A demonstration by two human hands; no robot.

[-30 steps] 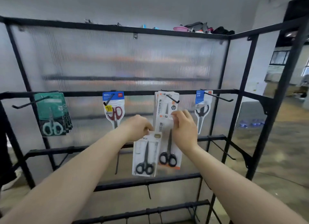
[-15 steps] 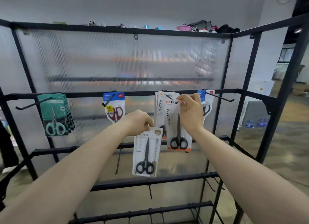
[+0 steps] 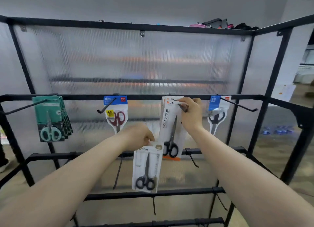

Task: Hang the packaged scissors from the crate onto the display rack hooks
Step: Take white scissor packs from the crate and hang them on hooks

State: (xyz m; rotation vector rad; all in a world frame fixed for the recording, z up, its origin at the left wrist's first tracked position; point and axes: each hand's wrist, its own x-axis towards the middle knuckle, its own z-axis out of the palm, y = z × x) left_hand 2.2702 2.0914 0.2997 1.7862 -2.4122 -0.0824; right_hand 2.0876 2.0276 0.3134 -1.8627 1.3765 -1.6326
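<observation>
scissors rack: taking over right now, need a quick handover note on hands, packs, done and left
Right hand pinches the top of a white scissors pack at the third hook; threaded or not, unclear.
Left hand grips a second pack by its top, off any hook.
Done: teal packs, red-handled pack and blue-topped pack hang on the rack.
Left: seat the white scissors pack, then hang the second pack. Crate not in view.

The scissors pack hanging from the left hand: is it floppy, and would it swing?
Probably fairly stiff: the scissors pack hangs flat from the left hand, which pinches only its top. It likely swings easily, since nothing steadies its bottom end. It may feel bottom-heavy, as the black handles sit low.
</observation>
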